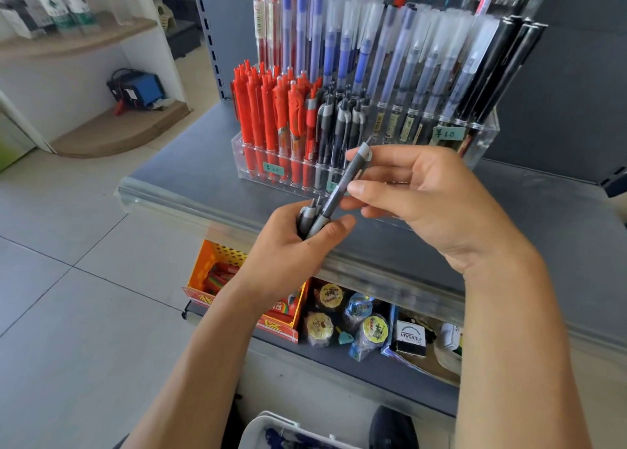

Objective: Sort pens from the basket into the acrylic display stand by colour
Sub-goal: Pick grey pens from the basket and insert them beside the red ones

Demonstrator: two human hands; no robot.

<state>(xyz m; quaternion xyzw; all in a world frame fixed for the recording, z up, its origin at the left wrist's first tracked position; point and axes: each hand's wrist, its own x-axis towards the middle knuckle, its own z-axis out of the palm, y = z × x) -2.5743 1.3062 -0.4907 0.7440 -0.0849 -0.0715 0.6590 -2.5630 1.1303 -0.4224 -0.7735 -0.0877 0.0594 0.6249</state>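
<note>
My left hand point(298, 248) grips a small bundle of grey-black pens point(307, 219) in front of the shelf edge. My right hand point(424, 200) pinches one grey-black pen point(349, 173), which slants up toward the clear acrylic display stand point(481, 143). Red pens point(271, 109) fill the stand's front left slots, with grey-black pens point(339, 122) beside them. Blue, frosted and black capped pens stand in the higher rows behind. The white basket point(268, 428) shows at the bottom edge with blue pens inside.
The stand sits on a grey shelf point(190, 163) with a clear plastic front rail. Below it, a lower shelf carries an orange box point(217, 275), tape rolls point(339, 316) and small cartons. Tiled floor lies to the left, with white curved shelving at the far left.
</note>
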